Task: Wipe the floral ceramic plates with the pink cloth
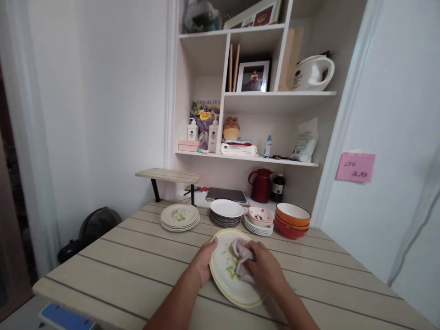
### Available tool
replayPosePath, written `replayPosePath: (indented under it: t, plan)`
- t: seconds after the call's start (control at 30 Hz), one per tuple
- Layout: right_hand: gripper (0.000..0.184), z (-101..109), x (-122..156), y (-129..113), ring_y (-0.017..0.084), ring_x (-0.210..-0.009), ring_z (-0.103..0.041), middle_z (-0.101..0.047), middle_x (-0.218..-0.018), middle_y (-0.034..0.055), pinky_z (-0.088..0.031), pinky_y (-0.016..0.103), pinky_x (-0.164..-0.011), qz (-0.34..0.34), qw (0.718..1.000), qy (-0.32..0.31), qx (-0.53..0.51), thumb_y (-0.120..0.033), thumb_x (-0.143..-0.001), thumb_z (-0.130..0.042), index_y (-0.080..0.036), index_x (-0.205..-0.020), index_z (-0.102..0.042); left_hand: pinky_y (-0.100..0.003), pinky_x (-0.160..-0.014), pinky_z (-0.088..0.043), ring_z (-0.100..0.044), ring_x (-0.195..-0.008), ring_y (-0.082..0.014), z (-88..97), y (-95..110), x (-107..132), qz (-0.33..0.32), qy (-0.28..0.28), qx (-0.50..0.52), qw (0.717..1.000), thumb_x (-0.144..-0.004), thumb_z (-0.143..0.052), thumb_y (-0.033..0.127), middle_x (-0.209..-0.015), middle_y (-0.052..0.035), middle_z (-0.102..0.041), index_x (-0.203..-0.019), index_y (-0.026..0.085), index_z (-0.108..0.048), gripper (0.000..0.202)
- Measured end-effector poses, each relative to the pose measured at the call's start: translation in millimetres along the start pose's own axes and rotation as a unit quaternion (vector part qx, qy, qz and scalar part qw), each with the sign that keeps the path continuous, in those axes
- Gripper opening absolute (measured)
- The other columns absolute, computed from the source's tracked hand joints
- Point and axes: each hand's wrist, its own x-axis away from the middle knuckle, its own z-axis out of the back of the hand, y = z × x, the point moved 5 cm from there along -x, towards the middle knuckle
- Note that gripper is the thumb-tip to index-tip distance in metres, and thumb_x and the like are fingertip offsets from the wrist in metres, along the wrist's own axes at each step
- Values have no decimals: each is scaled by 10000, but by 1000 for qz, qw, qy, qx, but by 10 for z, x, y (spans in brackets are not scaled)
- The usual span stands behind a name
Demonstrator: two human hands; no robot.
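Note:
A white plate (223, 261) with a yellow rim and a green leaf pattern is tilted up over the front of the table. My left hand (205, 261) grips its left edge, with the fingers partly hidden behind it. Bunched in my right hand (264, 266) is a pale pinkish-grey cloth (241, 254), pressed against the plate's face. Behind, to the left, similar plates (179, 215) are stacked. White plates on darker ones (227, 208) stand in the middle, and a small patterned bowl (260, 215) rests on white plates (257, 227).
Orange and red bowls (292, 222) are stacked at the table's back right. A small raised shelf (168, 175) stands at the back left. Behind are a laptop (227, 195), a red jug (260, 185) and a dark bottle (277, 188). The slatted table (137, 256) ends at the left.

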Motion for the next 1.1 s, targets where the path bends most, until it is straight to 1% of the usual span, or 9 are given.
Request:
replayPosePath:
  t: [0.1,0.17,0.33,0.43,0.57,0.73,0.83,0.93,1.1]
  plan:
    - [199,-84,100,-154,177,-733,-581,-652,-803,3,-352,256,-636,38,997,-62,-29,-129,-669,-527,-232,-836,-561,-402,-884,-488,-698,-930,-281,-7,11,10,-5,2,0,1000,-814,-638,318,-992,-141,-750,-1224,136,-583,451]
    - [256,-169,172,-334,175,-769,-587,-666,-841,-2,-363,251,-664,87,989,-100,-60,-106,-642,-520,-234,-859,-566,-406,-867,-495,-703,-903,-287,-14,18,16,-3,0,0,1000,-809,-643,327,-966,-142,-753,-1212,129,-590,453]
    - [473,-301,208,-649,185,-928,-578,-625,-1037,14,-377,264,-798,145,981,-94,-82,-95,-658,-508,-282,-1085,-591,-396,-832,-509,-707,-858,-287,-33,26,13,11,-12,-1,1000,-801,-650,333,-929,-153,-752,-1175,103,-611,440]
    - [512,-282,99,-600,178,-923,-574,-565,-1071,24,-385,260,-785,123,989,-68,-52,-126,-723,-494,-316,-1194,-560,-385,-829,-513,-707,-849,-272,-23,21,-12,10,-8,-4,1000,-798,-653,312,-932,-135,-754,-1179,116,-607,431]
    - [528,-151,-42,-310,189,-1000,-555,-520,-1143,50,-374,261,-798,47,998,-39,3,-133,-758,-481,-299,-1256,-530,-391,-847,-510,-707,-870,-270,2,-7,-43,22,-8,-12,1000,-796,-658,319,-977,-134,-750,-1210,136,-591,457]
    - [423,10,10,-10,187,-866,-562,-562,-1032,54,-353,267,-721,-18,998,-60,17,-94,-665,-531,-223,-1063,-596,-404,-891,-493,-699,-924,-276,38,-8,-40,29,-5,-16,999,-806,-650,326,-1038,-149,-738,-1264,145,-553,502]
    - [323,-10,130,-67,180,-790,-557,-612,-866,7,-346,252,-677,12,993,-113,1,-91,-590,-593,-225,-884,-604,-413,-899,-489,-694,-943,-285,35,-4,-32,29,-6,-14,999,-810,-644,320,-1048,-161,-733,-1267,134,-549,503]
    - [281,-110,222,-268,172,-773,-557,-630,-841,-14,-358,246,-675,52,987,-151,-22,-113,-596,-611,-238,-847,-606,-413,-892,-492,-692,-945,-291,11,0,-24,30,-12,-9,999,-812,-639,325,-1043,-166,-733,-1245,123,-568,483]
    - [563,-209,176,-509,202,-962,-560,-585,-1093,48,-392,294,-817,88,988,-95,-82,-77,-654,-521,-265,-1184,-556,-385,-865,-504,-699,-897,-268,-27,18,-13,26,-12,-9,1000,-800,-655,304,-995,-130,-746,-1213,133,-590,451]
